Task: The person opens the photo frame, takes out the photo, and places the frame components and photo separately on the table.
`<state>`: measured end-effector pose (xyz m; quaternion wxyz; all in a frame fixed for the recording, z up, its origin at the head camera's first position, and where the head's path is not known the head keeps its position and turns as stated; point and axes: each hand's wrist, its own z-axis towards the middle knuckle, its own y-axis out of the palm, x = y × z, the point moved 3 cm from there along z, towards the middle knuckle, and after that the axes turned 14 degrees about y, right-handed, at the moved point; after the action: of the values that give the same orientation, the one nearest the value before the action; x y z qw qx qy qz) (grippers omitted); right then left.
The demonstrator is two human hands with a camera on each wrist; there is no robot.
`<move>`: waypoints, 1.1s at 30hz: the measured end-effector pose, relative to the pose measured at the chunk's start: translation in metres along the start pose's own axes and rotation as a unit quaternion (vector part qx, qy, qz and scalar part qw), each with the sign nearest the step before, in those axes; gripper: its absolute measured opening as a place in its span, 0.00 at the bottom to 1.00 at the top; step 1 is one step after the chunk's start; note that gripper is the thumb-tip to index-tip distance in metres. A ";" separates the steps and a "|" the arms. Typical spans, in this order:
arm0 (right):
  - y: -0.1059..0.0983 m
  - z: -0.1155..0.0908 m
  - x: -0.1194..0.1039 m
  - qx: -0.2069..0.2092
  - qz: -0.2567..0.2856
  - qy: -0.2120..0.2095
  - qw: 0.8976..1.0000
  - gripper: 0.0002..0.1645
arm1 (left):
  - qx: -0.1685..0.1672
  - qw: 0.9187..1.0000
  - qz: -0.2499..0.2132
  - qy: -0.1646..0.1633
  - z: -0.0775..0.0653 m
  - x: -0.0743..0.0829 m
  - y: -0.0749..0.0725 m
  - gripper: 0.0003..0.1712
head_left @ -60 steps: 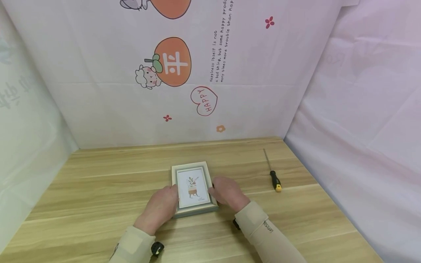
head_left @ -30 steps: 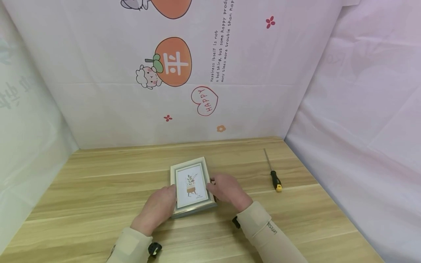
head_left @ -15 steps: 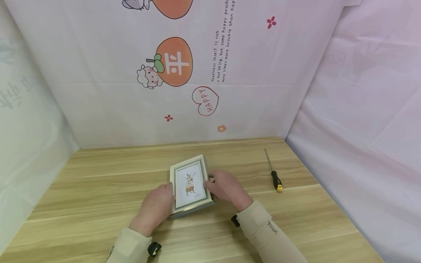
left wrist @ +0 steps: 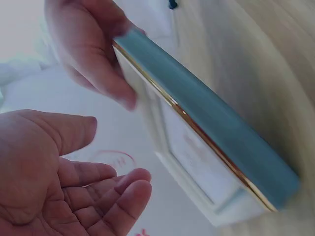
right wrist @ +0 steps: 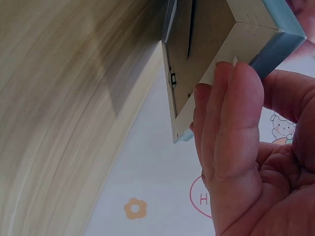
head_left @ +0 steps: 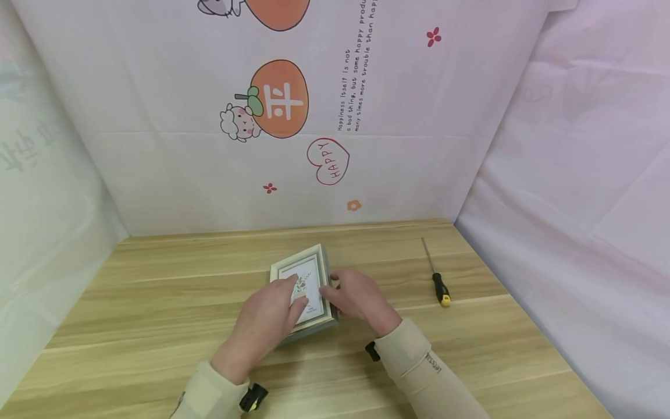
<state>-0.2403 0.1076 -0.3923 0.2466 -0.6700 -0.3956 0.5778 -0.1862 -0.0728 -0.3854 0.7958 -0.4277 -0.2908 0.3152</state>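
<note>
A picture frame [head_left: 316, 294] with a cream front, blue-grey sides and a potted-plant print is tilted up, its right side raised off the table. My right hand [head_left: 361, 295] holds that right edge, thumb on the front and fingers [right wrist: 236, 113] behind it. In the right wrist view the brown backing board [right wrist: 214, 29] shows, with a small metal hanger on it. My left hand [head_left: 264, 317] is off the frame's edge and overlaps its front in the head view. From the left wrist, its loosely bent fingers [left wrist: 123, 201] appear apart from the frame, holding nothing.
A screwdriver [head_left: 439, 286] with a black and yellow handle lies on the wooden table [head_left: 157, 302] to the right. White printed cloth [head_left: 173, 145] walls off the back and both sides.
The frame has gone from lying flat to tilting, its right side lifted by my right hand. My left hand has let go of the left edge and moved right, over the front.
</note>
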 end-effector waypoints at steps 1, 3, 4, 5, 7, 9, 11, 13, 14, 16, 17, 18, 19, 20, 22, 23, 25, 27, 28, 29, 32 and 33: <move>0.000 0.000 -0.001 -0.002 0.002 0.000 1.000 0.19 | 0.002 1.000 -0.002 0.006 0.002 0.004 -0.002 0.30; 0.000 -0.001 -0.002 -0.005 0.004 0.001 1.000 0.20 | 0.001 1.000 -0.003 0.014 0.005 0.011 -0.005 0.30; 0.000 -0.001 -0.003 -0.006 0.004 0.002 1.000 0.21 | -0.002 1.000 -0.004 0.017 0.006 0.014 -0.006 0.31; 0.000 -0.001 -0.004 -0.007 0.005 0.003 1.000 0.21 | -0.005 1.000 -0.003 0.022 0.007 0.017 -0.007 0.31; 0.000 -0.002 -0.005 -0.014 0.008 0.002 1.000 0.21 | -0.011 1.000 0.000 0.027 0.008 0.021 -0.008 0.31; 0.000 -0.002 -0.006 -0.018 0.012 0.000 1.000 0.24 | -0.012 0.999 0.001 0.032 0.008 0.025 -0.008 0.32; 0.000 -0.002 -0.007 -0.022 0.019 0.000 1.000 0.25 | -0.010 0.999 0.002 0.036 0.009 0.028 -0.009 0.32; 0.000 -0.003 -0.008 -0.024 0.022 -0.002 0.999 0.30 | -0.008 0.999 0.000 0.038 0.010 0.031 -0.009 0.31; 0.000 -0.003 -0.008 -0.022 0.022 -0.002 1.000 0.33 | -0.008 0.999 0.000 0.040 0.010 0.032 -0.009 0.31; 0.000 -0.004 -0.010 -0.022 0.025 -0.002 0.999 0.34 | -0.009 0.999 0.001 0.042 0.011 0.034 -0.009 0.28; 0.000 -0.004 -0.011 -0.022 0.027 -0.004 0.999 0.35 | -0.010 0.999 0.005 0.044 0.012 0.036 -0.009 0.28; 0.000 -0.004 -0.011 -0.021 0.028 -0.004 0.999 0.35 | -0.011 0.999 0.009 0.046 0.012 0.037 -0.008 0.27; 0.000 -0.004 -0.012 -0.019 0.029 -0.006 0.999 0.34 | -0.009 0.999 0.016 0.051 0.012 0.038 -0.008 0.27; 0.000 -0.004 -0.013 -0.018 0.032 -0.007 0.999 0.32 | -0.005 0.998 0.024 0.055 0.013 0.038 -0.007 0.27; 0.000 -0.004 -0.015 -0.017 0.036 -0.011 0.999 0.28 | 0.011 0.997 0.037 0.064 0.013 0.040 -0.006 0.27; 0.000 -0.004 -0.016 -0.015 0.035 -0.013 0.999 0.27 | 0.020 0.997 0.044 0.068 0.013 0.040 -0.005 0.28; 0.000 -0.004 -0.017 -0.011 0.032 -0.015 0.999 0.28 | 0.037 0.995 0.056 0.073 0.012 0.042 -0.004 0.29; 0.000 -0.004 -0.018 -0.009 0.030 -0.017 0.999 0.29 | 0.051 0.994 0.066 0.075 0.012 0.043 -0.003 0.32; 0.000 -0.004 -0.018 -0.006 0.028 -0.017 0.999 0.30 | 0.055 0.993 0.071 0.075 0.012 0.044 -0.002 0.34; 0.000 -0.004 -0.019 -0.004 0.026 -0.019 0.999 0.31 | 0.057 0.993 0.075 0.072 0.011 0.045 -0.001 0.36; 0.000 -0.005 -0.020 -0.009 0.035 -0.017 0.999 0.30 | 0.060 0.992 0.091 0.065 0.011 0.047 0.001 0.41; 0.000 -0.005 -0.021 -0.012 0.039 -0.017 0.999 0.30 | 0.060 0.992 0.096 0.062 0.010 0.047 0.002 0.42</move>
<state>-0.2355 0.0916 -0.3787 0.2095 -0.6779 -0.3800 0.5934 -0.1644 -0.0312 -0.3731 0.8026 -0.4237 -0.1789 0.3798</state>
